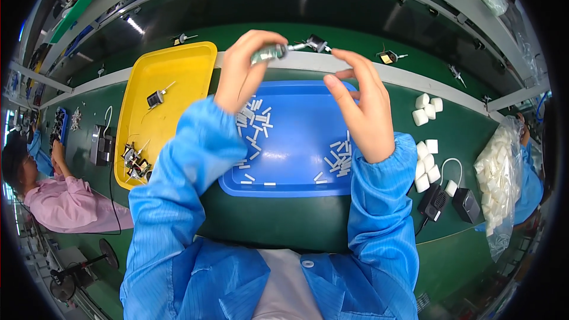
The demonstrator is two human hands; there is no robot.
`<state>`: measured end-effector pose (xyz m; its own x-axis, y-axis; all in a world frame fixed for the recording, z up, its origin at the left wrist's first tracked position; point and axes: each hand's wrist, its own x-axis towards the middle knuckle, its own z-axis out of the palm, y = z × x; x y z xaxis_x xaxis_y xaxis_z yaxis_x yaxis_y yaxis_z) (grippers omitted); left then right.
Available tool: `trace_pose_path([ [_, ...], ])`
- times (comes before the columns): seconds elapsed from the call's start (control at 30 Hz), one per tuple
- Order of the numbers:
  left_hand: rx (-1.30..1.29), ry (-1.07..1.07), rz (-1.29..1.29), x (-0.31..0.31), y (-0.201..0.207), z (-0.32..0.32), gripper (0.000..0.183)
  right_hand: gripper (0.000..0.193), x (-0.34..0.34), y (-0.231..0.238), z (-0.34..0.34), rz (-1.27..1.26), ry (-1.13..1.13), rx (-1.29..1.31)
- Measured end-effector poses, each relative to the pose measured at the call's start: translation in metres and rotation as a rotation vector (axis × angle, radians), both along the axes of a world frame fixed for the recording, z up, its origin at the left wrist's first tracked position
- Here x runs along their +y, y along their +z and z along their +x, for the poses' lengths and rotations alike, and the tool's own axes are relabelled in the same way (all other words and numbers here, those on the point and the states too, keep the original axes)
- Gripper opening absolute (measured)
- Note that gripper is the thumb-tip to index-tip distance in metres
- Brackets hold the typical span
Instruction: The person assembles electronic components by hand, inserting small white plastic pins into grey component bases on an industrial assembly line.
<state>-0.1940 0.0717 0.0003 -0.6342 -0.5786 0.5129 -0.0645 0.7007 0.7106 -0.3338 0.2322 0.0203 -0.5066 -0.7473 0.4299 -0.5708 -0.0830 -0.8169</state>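
Note:
My left hand (pixel 240 68) is raised above the far edge of the blue tray (pixel 284 189), its fingers closed round a small component (pixel 269 54). Green and dark surfaces show on that component, and a pale shaft points right; motion blurs it. Just beyond the shaft is a black component (pixel 317 42) with a white tip. I cannot tell whether the two touch. My right hand (pixel 364 106) hangs over the tray's right side with thumb and fingers apart, holding nothing. Its forefinger is close to the white tip. Small white sleeve-like pieces (pixel 341 157) lie in two groups in the tray.
A yellow tray (pixel 169 59) at left holds several black components with wires. On the right are white foam-like blocks (pixel 422 166), black adapter-like boxes (pixel 432 202) and a clear bag (pixel 498 172) of white pieces. Behind runs a green belt (pixel 355 62) with components. A co-worker (pixel 65 201) sits left.

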Motion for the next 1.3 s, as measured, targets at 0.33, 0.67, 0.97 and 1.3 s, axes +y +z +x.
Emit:
trace_pose_path([
  [0.33,-0.692,0.559,-0.256,-0.204,-0.103,-0.011,0.053,0.011,-0.001,-0.022,0.001,0.326,0.308,0.146],
  [0.67,-1.115,0.468,-0.051,-0.255,-0.078,0.069,0.038,0.038,-0.014,-0.062,0.022,0.389,0.415,0.498],
  [0.97,-0.925,0.468,-0.294,-0.240,-0.070,0.075,0.023,0.026,-0.024,-0.099,0.050,0.272,0.565,0.650],
  [1.3,0.144,-0.054,1.136,-0.094,-0.013,0.067,0.037,0.011,-0.021,-0.079,0.028,0.241,0.528,0.381],
])
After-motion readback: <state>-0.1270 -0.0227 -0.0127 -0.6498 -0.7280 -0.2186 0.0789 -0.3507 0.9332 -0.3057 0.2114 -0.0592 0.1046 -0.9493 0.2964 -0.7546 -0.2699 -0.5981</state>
